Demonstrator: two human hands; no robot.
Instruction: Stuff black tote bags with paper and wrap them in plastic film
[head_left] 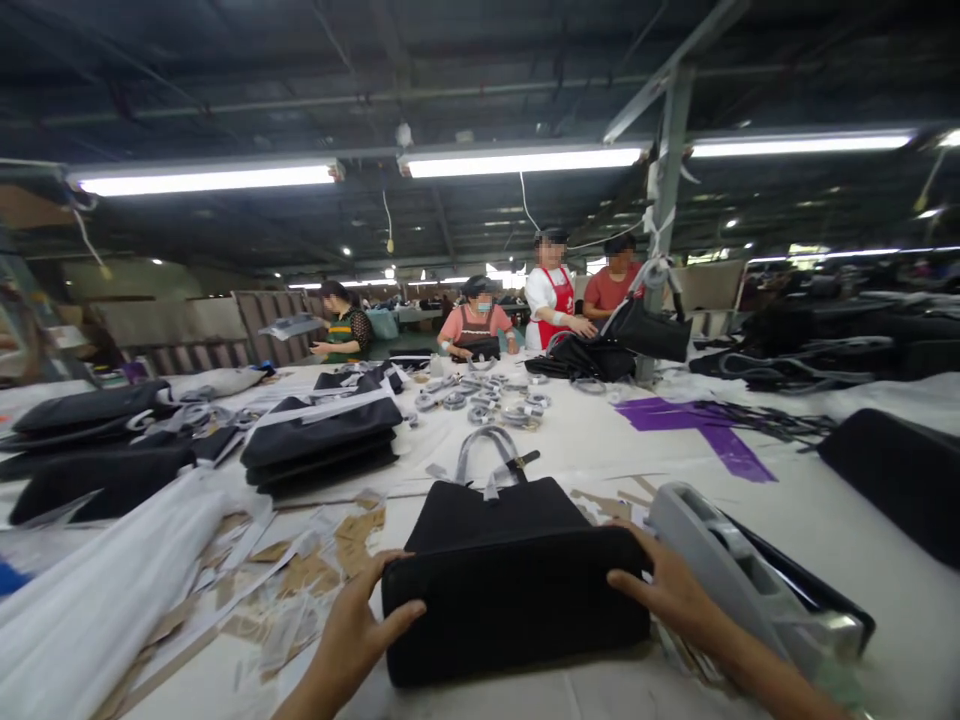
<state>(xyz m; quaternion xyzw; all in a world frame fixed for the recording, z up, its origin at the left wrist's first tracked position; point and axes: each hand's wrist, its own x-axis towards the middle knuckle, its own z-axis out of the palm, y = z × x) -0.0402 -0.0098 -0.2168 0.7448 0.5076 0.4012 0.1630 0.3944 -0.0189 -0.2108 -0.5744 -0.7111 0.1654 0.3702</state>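
Observation:
A black handbag (517, 600) lies on the white table in front of me, its broad flat side or base facing me. Wrapped handles (487, 445) stick up from its far end. My left hand (367, 615) grips the left end, thumb on the near face and fingers over the top edge. At the right end my right hand (660, 580) holds it the same way. Just beyond my right wrist stands a grey tape dispenser (720, 560), close to the bag. The bag's underside is hidden.
Stacked black bags (322, 440) sit at the left, near scattered paper scraps (300, 560) and white wrapping (150, 580). Coiled wrapped straps (487, 395) lie farther back. Purple sheets (675, 415) and another black bag (892, 480) are at right. Several people work across the table.

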